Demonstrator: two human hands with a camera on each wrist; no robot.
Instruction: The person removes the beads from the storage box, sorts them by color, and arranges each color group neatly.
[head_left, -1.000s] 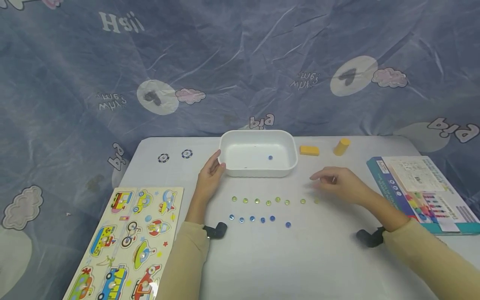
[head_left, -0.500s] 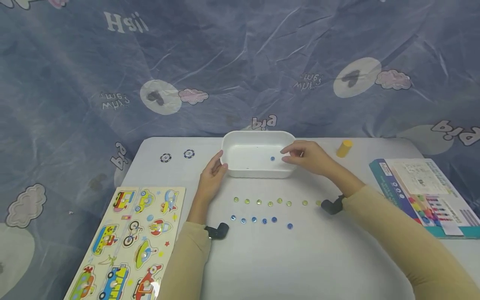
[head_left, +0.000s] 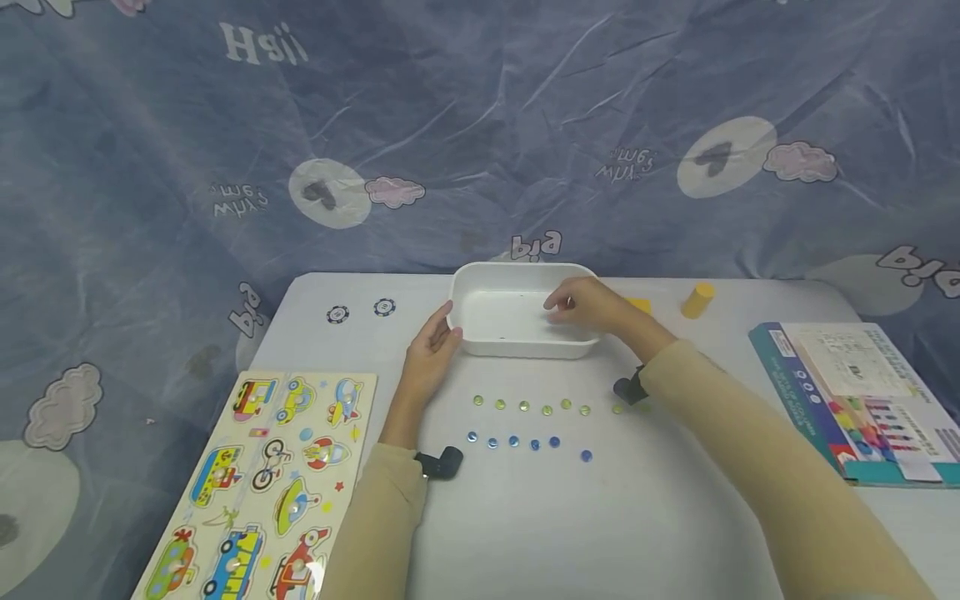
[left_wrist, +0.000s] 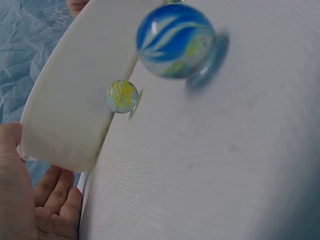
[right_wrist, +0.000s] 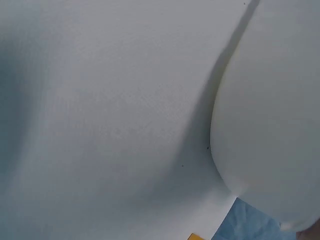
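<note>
In the head view my left hand (head_left: 431,354) holds the left end of a white plastic tray (head_left: 525,347), thumb toward the front corner. The left wrist view shows that thumb at the tray's rim and the other fingers bent by its end. My right hand (head_left: 585,304) reaches over the tray's right side, fingertips low inside it. A blue marble that lay there is hidden by these fingers, so I cannot tell whether they pinch it. In front of the tray runs a row of yellow-swirled glass marbles (head_left: 524,407). Closer to me are several blue-swirled marbles (head_left: 513,441).
At left lies a wooden vehicle puzzle board (head_left: 255,492). Two poker chips (head_left: 385,307) are behind it. Right of the tray are a yellow block (head_left: 639,305), partly behind my right hand, and a yellow cylinder (head_left: 697,301). A flat teal-edged box (head_left: 862,400) lies far right.
My right hand has come from right of the tray, over its side, down to the blue marble, now out of sight. My left hand stays at the tray. The head view has shifted slightly.
</note>
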